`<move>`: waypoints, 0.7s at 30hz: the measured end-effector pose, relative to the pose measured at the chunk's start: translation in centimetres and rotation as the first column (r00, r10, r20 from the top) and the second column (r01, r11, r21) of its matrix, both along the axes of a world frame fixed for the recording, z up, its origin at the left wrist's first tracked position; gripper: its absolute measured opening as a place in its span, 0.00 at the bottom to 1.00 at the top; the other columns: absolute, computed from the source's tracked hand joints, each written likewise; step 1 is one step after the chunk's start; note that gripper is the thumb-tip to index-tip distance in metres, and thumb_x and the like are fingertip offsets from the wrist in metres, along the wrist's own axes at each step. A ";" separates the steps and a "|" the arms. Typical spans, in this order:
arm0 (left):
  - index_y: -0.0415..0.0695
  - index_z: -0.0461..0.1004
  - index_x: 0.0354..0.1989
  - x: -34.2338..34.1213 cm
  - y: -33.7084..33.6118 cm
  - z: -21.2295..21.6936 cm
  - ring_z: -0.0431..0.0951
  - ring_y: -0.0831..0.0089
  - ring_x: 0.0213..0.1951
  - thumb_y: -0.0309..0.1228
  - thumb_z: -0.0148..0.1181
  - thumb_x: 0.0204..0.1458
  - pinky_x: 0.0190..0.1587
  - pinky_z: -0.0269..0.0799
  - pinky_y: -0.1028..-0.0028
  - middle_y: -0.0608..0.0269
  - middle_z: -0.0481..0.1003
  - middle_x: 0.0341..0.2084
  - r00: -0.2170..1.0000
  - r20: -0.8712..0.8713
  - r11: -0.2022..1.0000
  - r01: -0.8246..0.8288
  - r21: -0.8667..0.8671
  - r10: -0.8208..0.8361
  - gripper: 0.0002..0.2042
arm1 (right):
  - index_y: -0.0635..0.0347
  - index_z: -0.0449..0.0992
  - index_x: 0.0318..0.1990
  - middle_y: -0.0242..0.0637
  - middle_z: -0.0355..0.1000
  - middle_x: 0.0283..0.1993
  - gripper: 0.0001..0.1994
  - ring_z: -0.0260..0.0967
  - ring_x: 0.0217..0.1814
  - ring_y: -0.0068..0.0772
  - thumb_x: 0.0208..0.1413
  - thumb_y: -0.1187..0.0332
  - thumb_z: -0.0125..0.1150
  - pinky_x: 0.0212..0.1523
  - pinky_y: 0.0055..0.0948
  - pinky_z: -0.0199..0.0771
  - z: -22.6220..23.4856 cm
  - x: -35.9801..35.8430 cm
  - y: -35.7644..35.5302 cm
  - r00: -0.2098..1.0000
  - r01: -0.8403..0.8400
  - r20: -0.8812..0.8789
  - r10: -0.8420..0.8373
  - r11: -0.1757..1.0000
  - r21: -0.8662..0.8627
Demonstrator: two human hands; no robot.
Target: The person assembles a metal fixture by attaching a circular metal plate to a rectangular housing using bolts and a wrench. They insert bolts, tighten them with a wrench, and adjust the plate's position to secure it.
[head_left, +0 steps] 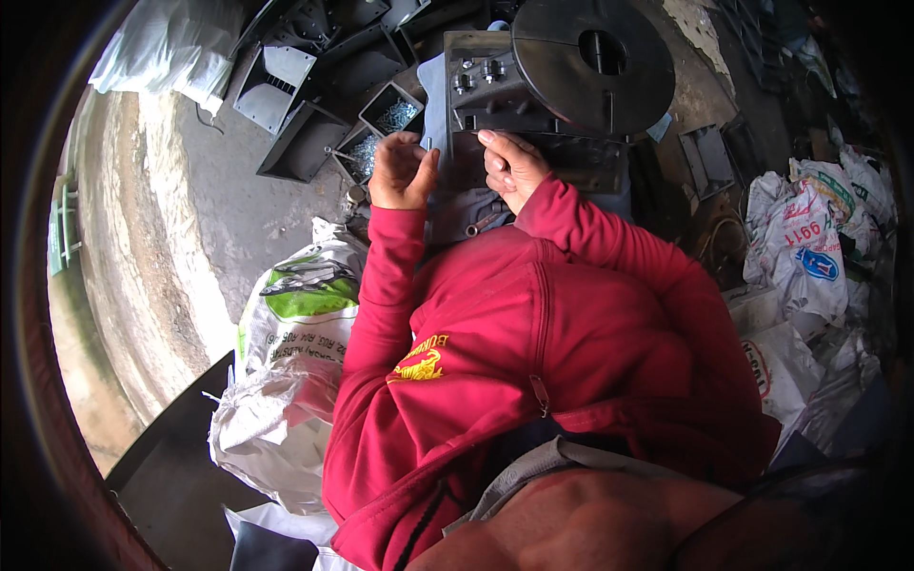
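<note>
My left hand (401, 173) is raised beside the small parts boxes, its fingers curled. A short silvery metal pin or screw (428, 144) shows upright at its thumb and fingertips. At the near edge of a dark metal plate assembly (495, 105), my right hand (514, 171) has thumb and forefinger pressed together, the other fingers folded in. Whatever it pinches is hidden. A large black round disc (562, 71) with an oval opening lies on the plate's right part. Dark knob-like fittings (491, 70) stand on its left part.
Two small open boxes, one with bluish screws (398, 117), another with silvery screws (365, 155), stand left of the plate. Larger dark metal trays (303, 143) lie beyond them. White sacks flank me on the left (286, 409) and right (804, 233). A wrench-like tool (486, 223) lies between my forearms.
</note>
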State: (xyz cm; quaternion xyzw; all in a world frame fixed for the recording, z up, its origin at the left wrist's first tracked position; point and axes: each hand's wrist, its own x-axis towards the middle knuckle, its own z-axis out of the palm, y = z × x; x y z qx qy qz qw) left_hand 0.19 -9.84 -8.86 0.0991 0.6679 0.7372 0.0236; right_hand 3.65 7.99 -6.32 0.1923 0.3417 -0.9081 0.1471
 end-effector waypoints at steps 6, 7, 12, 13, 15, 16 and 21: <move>0.36 0.73 0.38 -0.1 -0.3 2.9 0.75 0.81 0.27 0.21 0.58 0.52 0.26 0.71 0.82 0.63 0.75 0.31 0.999 -0.034 0.996 0.034 -0.078 -0.037 0.05 | 0.50 0.67 0.26 0.20 0.57 0.17 0.11 0.46 0.12 0.10 0.55 0.59 0.60 0.14 0.14 0.45 0.5 -0.1 -0.1 1.000 0.006 0.011 -0.006 0.999 0.044; 0.35 0.74 0.37 -0.1 -0.1 3.6 0.75 0.81 0.26 0.21 0.59 0.52 0.26 0.71 0.82 0.63 0.75 0.30 0.999 -0.033 0.997 0.041 -0.069 -0.043 0.05 | 0.50 0.66 0.26 0.20 0.57 0.16 0.12 0.46 0.11 0.10 0.54 0.58 0.61 0.14 0.14 0.44 0.5 -0.1 -0.1 1.000 0.007 0.016 -0.008 0.999 0.051; 0.35 0.76 0.36 -0.4 0.8 7.0 0.74 0.81 0.22 0.24 0.61 0.51 0.23 0.69 0.83 0.64 0.76 0.25 0.998 -0.049 0.965 0.031 -0.260 -0.046 0.06 | 0.49 0.62 0.23 0.21 0.56 0.16 0.16 0.45 0.11 0.11 0.53 0.56 0.61 0.14 0.15 0.44 0.8 0.0 -0.2 0.999 0.028 0.040 -0.032 0.993 0.111; 0.35 0.76 0.35 -0.7 1.1 7.4 0.75 0.81 0.22 0.26 0.62 0.51 0.22 0.69 0.84 0.65 0.76 0.24 0.998 -0.028 0.968 0.045 -0.245 -0.054 0.07 | 0.49 0.63 0.23 0.21 0.56 0.16 0.16 0.45 0.11 0.11 0.53 0.56 0.61 0.14 0.15 0.43 0.7 0.0 -0.1 0.999 0.031 0.036 -0.035 0.993 0.112; 0.36 0.77 0.34 -1.1 1.6 7.8 0.75 0.82 0.21 0.28 0.63 0.51 0.21 0.68 0.84 0.65 0.76 0.23 0.996 0.041 0.977 0.082 -0.195 -0.076 0.07 | 0.49 0.63 0.23 0.21 0.56 0.16 0.16 0.45 0.11 0.11 0.53 0.56 0.62 0.14 0.15 0.43 0.7 0.1 -0.1 0.999 0.037 0.026 -0.040 0.993 0.110; 0.36 0.77 0.34 -1.3 1.8 8.0 0.75 0.82 0.21 0.28 0.63 0.51 0.20 0.67 0.84 0.65 0.76 0.24 0.992 0.088 0.982 0.104 -0.159 -0.090 0.08 | 0.49 0.63 0.23 0.22 0.57 0.16 0.15 0.45 0.11 0.11 0.53 0.56 0.62 0.14 0.15 0.43 0.9 0.1 -0.1 0.999 0.041 0.026 -0.044 0.993 0.107; 0.36 0.77 0.34 -2.5 3.0 7.4 0.74 0.83 0.20 0.30 0.64 0.51 0.20 0.67 0.84 0.67 0.76 0.21 0.984 0.144 0.972 0.136 -0.189 -0.110 0.09 | 0.49 0.64 0.23 0.22 0.57 0.16 0.14 0.46 0.11 0.11 0.52 0.57 0.62 0.14 0.15 0.43 0.9 0.0 -0.2 0.998 0.050 0.044 -0.055 0.994 0.095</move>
